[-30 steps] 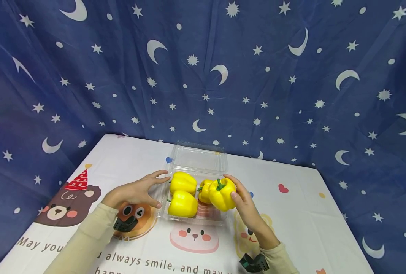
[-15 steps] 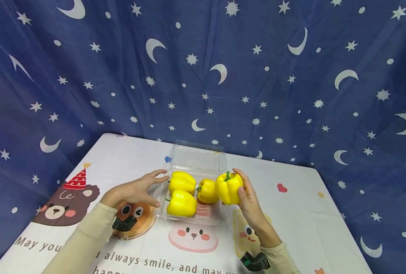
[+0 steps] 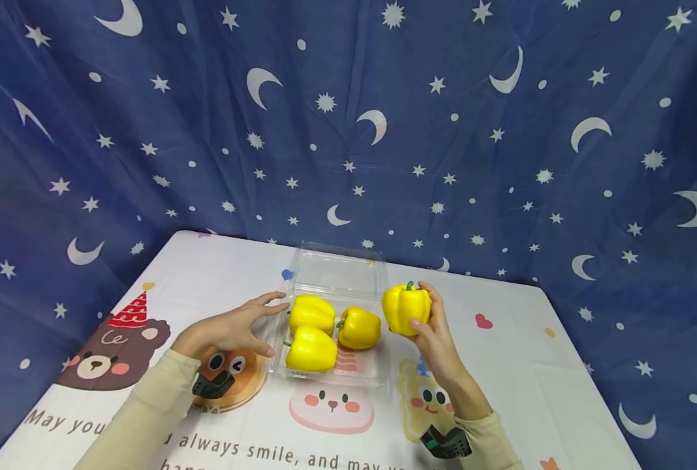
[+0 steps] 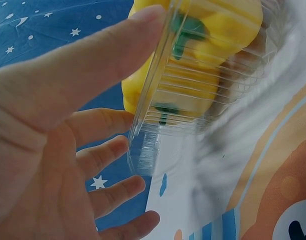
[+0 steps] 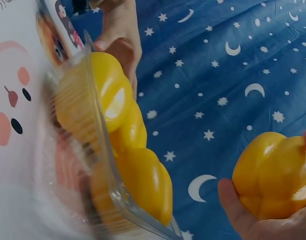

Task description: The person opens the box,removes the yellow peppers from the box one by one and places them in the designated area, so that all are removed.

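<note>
My right hand [image 3: 440,339] grips a yellow bell pepper [image 3: 406,311], its green stem pointing up, held just right of a clear plastic clamshell container [image 3: 361,373]. Inside the container lie three more yellow bell peppers: a back left one [image 3: 312,314], a front left one [image 3: 311,349] and a right one [image 3: 359,328]. Spread wide at the container's left side, my left hand [image 3: 231,328] has its thumb and index fingertips right at the rim. In the left wrist view, the thumb [image 4: 88,70] overlaps the clear rim, and the other fingers are stretched out apart.
The container's clear lid [image 3: 339,271] lies folded back toward the table's far edge. A white tablecloth [image 3: 519,385] with cartoon prints covers the table. A dark blue curtain [image 3: 478,189] with stars and moons hangs behind it.
My right hand has lifted the bell pepper up and to the right, away from the right pepper in the container. The left hand has stayed at the container's left rim.
</note>
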`<state>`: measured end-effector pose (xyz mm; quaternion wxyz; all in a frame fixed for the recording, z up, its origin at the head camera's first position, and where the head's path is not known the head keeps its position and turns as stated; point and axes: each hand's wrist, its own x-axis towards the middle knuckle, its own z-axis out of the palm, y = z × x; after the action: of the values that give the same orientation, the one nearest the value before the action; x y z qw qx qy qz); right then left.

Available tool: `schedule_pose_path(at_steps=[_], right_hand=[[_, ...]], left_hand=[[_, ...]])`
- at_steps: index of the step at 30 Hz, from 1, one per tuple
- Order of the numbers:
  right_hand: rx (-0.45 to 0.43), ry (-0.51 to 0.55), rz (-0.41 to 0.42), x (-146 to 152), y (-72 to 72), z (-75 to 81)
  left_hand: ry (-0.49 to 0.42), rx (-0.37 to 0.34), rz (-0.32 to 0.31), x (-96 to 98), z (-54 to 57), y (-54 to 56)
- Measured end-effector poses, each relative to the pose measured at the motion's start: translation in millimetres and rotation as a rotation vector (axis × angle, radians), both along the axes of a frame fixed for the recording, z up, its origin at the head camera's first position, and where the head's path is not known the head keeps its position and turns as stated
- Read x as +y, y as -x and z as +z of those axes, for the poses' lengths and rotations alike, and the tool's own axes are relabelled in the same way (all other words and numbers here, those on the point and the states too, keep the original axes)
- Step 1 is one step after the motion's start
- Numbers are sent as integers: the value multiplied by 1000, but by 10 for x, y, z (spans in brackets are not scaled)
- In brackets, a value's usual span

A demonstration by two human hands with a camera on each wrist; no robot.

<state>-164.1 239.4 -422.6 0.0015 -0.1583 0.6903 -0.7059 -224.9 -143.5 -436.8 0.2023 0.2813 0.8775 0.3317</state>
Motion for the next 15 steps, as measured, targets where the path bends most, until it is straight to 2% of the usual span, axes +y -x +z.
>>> schedule_pose_path(at_steps=[6, 15], right_hand=[[43, -104, -109, 56, 18, 3], [118, -142, -182, 127, 62, -9]], left_hand=[[2, -6, 6, -11, -2, -5], [13, 14, 9, -8, -3, -10]])
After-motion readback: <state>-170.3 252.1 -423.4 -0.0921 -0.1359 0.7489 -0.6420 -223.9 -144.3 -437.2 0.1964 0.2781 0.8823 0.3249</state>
